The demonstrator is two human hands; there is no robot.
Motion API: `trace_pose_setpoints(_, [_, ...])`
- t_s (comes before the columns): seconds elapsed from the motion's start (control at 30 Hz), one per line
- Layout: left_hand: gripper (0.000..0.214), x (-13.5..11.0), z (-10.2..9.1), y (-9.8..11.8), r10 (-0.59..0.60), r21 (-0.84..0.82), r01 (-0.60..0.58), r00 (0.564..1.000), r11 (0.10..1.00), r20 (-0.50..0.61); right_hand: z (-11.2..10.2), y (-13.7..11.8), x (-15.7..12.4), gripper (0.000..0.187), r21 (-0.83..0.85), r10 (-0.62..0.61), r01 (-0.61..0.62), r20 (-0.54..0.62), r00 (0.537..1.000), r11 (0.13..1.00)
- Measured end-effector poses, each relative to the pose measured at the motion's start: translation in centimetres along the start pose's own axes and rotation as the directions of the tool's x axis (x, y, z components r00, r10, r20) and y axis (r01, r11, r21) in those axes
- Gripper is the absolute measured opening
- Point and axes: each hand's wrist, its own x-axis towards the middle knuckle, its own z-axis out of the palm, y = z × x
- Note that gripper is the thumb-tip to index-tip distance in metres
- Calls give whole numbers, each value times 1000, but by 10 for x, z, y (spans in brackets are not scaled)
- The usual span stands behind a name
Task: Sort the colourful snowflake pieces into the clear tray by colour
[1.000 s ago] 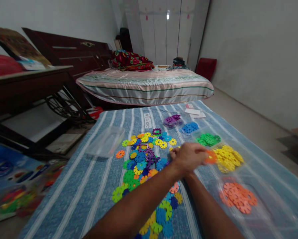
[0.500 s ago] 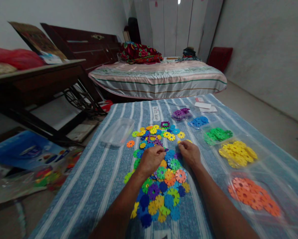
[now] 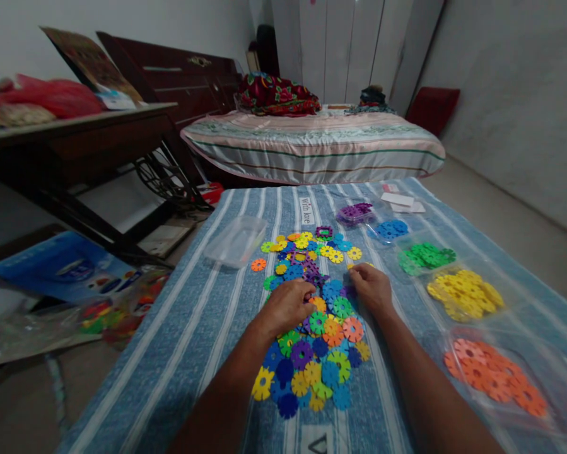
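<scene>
A mixed pile of notched plastic discs point(image 3: 302, 356) in many colours runs down the middle of the striped cloth. My left hand point(image 3: 290, 306) is over the upper part of this pile, its fingers bent together beside an orange disc point(image 3: 318, 304). Whatever its fingertips may hold is hidden. At the pile's right edge is my right hand point(image 3: 372, 289), fingers curled closed by a yellow disc point(image 3: 350, 266); I cannot make out what they hold. Purple pieces point(image 3: 314, 275) lie just beyond the left hand.
Clear trays on the right hold sorted discs: purple point(image 3: 356, 213), blue point(image 3: 391, 229), green point(image 3: 426, 257), yellow point(image 3: 465, 293) and orange point(image 3: 496, 375). A clear plastic container point(image 3: 236, 243) stands at the left. White cards point(image 3: 397, 200) lie at the far right. A bed point(image 3: 316, 142) is beyond the table.
The whole view has shifted, so the scene sits further right. My left hand has shifted slightly toward me over the pile. My right hand stays close to the pile's right edge.
</scene>
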Motion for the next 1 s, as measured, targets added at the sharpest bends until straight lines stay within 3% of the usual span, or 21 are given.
trace_pose_setpoints(0.17, [11,-4,-2,7,-23,116,20,999,993,23,0,1,-1,34,10,-5,5,-5,1000,1000])
trace_pose_setpoints(0.37, [16,-7,-2,10,-26,108,24,1000,994,15,1,1,0,33,-10,-9,9,-6,1000,1000])
trace_pose_setpoints(0.57, [4,-4,5,3,-41,-7,41,998,999,-38,2,2,0,34,-11,1,-1,-2,1000,1000])
trace_pose_setpoints(0.73, [12,-1,8,1,-113,-139,110,993,984,-17,2,1,0,37,-16,-3,3,13,1000,1000])
trace_pose_setpoints(1.0, [29,0,7,-1,-127,-275,101,989,956,-79,4,3,0,35,-8,-15,15,16,1000,1000])
